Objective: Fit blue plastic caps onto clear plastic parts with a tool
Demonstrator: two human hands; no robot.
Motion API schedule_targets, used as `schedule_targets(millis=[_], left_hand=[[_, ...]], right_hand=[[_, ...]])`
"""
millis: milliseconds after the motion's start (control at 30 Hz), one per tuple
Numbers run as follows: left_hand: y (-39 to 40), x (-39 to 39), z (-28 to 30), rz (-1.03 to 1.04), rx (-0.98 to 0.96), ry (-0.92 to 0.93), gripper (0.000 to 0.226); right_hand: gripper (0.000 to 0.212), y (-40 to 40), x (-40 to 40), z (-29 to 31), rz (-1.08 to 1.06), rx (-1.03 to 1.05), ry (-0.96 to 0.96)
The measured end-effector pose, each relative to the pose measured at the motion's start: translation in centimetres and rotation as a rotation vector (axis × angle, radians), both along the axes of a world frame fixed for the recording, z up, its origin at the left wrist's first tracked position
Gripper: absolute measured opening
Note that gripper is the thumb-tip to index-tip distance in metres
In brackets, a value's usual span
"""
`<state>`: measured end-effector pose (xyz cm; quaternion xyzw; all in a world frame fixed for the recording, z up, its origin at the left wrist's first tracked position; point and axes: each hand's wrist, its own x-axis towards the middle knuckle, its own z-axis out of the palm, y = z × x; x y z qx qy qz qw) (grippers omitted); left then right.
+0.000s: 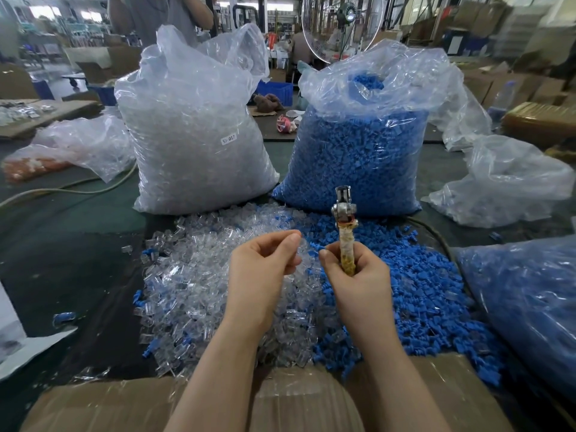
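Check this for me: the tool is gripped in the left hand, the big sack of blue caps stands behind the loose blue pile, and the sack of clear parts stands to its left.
Wrong in one respect: the head view shows the tool gripped in the right hand, not the left hand. The rest stands: the sack of blue caps is behind the loose blue pile, the sack of clear parts to its left.

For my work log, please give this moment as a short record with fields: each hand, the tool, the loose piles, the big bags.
left hand: pinches a clear part between thumb and fingers
right hand: grips the tool, fingertips also hold a blue cap
tool: upright, metal head on top, handle wrapped in tape
clear pile: loose on the table, left side
blue pile: loose, right side
clear bag: stands behind, left
blue bag: stands behind, right, top open
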<state>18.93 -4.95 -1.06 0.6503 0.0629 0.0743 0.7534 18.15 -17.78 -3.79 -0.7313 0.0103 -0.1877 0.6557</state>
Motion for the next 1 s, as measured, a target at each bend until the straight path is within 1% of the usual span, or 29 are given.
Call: schedule_targets(millis=[100,200,333,533,700,833,1000], left_hand=[[0.0,-0.1,0.1,-0.013,0.019,-0.015,0.003],[0.0,-0.3,0.3,-0.024,0.036,-0.038,0.007],[-0.2,-0.5,0.6,-0.020,0.084,-0.071,0.012],[-0.5,-0.6,0.5,-0.003,0.285,-0.136,0.014],[-0.9,-0.8,0.5,0.016,0.395,-0.220,0.024],[-1.1,-0.9,0.4,0.029,0.435,-0.267,0.028],[-0.9,-0.8,0.1,0.032,0.453,-0.305,0.023]], right_hand=[[0.013,0.1,0.0,0.0,-0.016,0.000,-0.023],[0.015,0.2,-0.1,0.0,-0.043,0.023,-0.033],[0.013,0.1,0.0,0.1,-0.076,-0.009,-0.039],[0.015,0.2,-0.3,0.2,-0.102,-0.035,-0.033],[0.015,0.2,-0.4,0.5,-0.121,-0.068,-0.017],[0.012,0.2,-0.4,0.5,-0.121,-0.068,0.003],[0.011,0.1,-0.2,0.5,-0.098,-0.087,0.034]])
